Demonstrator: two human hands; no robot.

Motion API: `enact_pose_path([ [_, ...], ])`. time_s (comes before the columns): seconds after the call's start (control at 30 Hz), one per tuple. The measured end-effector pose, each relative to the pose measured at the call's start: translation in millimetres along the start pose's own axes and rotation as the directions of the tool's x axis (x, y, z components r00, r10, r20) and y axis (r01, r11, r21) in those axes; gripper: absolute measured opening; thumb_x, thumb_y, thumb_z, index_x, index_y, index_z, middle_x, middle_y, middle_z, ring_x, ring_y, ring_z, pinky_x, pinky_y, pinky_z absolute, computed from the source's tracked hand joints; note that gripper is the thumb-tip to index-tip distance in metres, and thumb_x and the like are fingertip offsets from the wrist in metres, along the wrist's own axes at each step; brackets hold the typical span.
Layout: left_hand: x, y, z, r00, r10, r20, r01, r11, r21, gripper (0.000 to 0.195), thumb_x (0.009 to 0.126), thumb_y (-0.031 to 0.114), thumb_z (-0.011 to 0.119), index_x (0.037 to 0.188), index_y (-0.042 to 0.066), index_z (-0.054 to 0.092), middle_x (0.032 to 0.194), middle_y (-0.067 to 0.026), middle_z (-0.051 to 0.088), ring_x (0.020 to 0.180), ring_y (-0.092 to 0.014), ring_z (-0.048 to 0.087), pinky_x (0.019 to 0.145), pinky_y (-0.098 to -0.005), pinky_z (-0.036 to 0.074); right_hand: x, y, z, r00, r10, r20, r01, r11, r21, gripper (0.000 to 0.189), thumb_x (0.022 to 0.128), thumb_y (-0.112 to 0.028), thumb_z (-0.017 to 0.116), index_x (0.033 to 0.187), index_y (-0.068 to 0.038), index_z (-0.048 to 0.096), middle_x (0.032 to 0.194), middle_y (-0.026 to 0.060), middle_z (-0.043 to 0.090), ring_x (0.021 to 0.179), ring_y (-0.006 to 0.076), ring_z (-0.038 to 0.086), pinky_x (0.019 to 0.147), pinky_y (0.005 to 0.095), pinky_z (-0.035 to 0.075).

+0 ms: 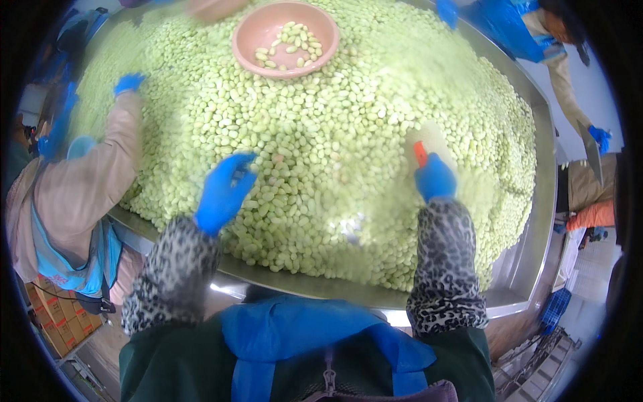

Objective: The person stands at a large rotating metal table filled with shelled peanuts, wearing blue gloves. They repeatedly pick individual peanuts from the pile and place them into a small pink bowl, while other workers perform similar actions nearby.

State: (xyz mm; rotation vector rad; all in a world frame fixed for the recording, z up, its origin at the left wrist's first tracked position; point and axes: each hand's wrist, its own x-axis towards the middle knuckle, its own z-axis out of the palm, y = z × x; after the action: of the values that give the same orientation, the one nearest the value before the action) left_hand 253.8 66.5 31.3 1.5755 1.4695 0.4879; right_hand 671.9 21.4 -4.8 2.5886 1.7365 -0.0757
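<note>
Pale green, oval grapes (311, 201) lie heaped in a large metal tray (545, 201). My left hand (224, 191), in a blue glove, hovers at the heap's near left with fingers apart, and I see nothing in it. In a blue glove too, my right hand (436, 178) grips the orange handle (420, 153) of a blurred, broad-bladed tool, perhaps a scraper or knife, whose pale blade (432, 135) is over the grapes. Beyond both hands a pink plastic bowl (241, 53) rests on the heap with some grapes inside.
At the left a co-worker's gloved hand (129, 83) reaches over the heap. Another co-worker at the right holds a broad blade (590, 151) outside the tray. A second pinkish bowl (216, 7) is blurred at the top. Cardboard boxes (63, 321) stand at the lower left.
</note>
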Motion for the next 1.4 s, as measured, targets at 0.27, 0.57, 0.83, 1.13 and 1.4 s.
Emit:
enact_pose_path([
  [0.27, -139.5, -100.5, -3.9, 0.910, 0.251, -0.329, -0.040, 0.845, 0.533, 0.043, 0.083, 0.010, 0.072, 0.125, 0.007, 0.062, 0.118, -0.0183, 0.062, 0.110, -0.038, 0.058, 0.094, -0.0454, 0.047, 84.1, -72.9, 10.3, 0.985, -0.122, 0.120, 0.115, 0.991, 0.060, 0.039, 0.098, -0.034, 0.053, 0.123, -0.004, 0.062, 0.110, 0.0169, 0.069, 0.104, 0.0346, 0.065, 0.088, 0.0450, 0.050],
  [0.57, -137.5, -103.4, 10.5, 0.858, 0.329, -0.394, -0.019, 0.787, 0.616, 0.046, 0.083, 0.011, 0.072, 0.128, 0.008, 0.061, 0.118, -0.0181, 0.061, 0.110, -0.037, 0.057, 0.095, -0.0458, 0.046, 46.2, -144.9, 10.0, 0.894, -0.243, 0.378, -0.059, 0.771, 0.634, 0.029, 0.097, -0.023, 0.056, 0.112, -0.001, 0.066, 0.096, 0.0133, 0.069, 0.082, 0.0222, 0.065, 0.073, 0.0310, 0.055],
  [0.83, -140.3, -111.0, 13.0, 0.813, 0.380, -0.441, -0.046, 0.797, 0.602, 0.044, 0.082, 0.008, 0.071, 0.126, 0.007, 0.063, 0.117, -0.0187, 0.063, 0.108, -0.037, 0.059, 0.093, -0.0444, 0.047, -67.0, -180.3, -83.8, 0.747, -0.357, 0.562, -0.004, 0.841, 0.540, 0.029, 0.101, -0.026, 0.053, 0.115, -0.004, 0.067, 0.102, 0.0116, 0.068, 0.092, 0.0177, 0.064, 0.078, 0.0279, 0.055],
  [1.13, -139.2, -104.9, 8.0, 0.869, 0.314, -0.382, -0.065, 0.838, 0.541, 0.042, 0.087, 0.013, 0.068, 0.128, 0.007, 0.060, 0.112, -0.0180, 0.062, 0.102, -0.038, 0.058, 0.090, -0.0463, 0.046, -34.5, 82.4, -70.2, 0.973, -0.132, 0.189, 0.170, 0.964, -0.204, 0.019, 0.084, -0.016, 0.061, 0.100, -0.008, 0.067, 0.088, 0.0162, 0.069, 0.087, 0.0364, 0.066, 0.077, 0.0452, 0.053],
  [1.4, -135.2, -93.4, 4.8, 0.897, 0.262, -0.356, -0.035, 0.845, 0.534, 0.037, 0.087, 0.016, 0.069, 0.123, 0.006, 0.062, 0.109, -0.0183, 0.065, 0.101, -0.038, 0.060, 0.090, -0.0458, 0.047, 10.8, 67.0, 31.8, 0.912, -0.256, 0.320, 0.301, 0.949, -0.097, 0.025, 0.083, -0.015, 0.059, 0.106, -0.011, 0.069, 0.099, 0.0174, 0.069, 0.096, 0.0366, 0.065, 0.083, 0.0460, 0.051],
])
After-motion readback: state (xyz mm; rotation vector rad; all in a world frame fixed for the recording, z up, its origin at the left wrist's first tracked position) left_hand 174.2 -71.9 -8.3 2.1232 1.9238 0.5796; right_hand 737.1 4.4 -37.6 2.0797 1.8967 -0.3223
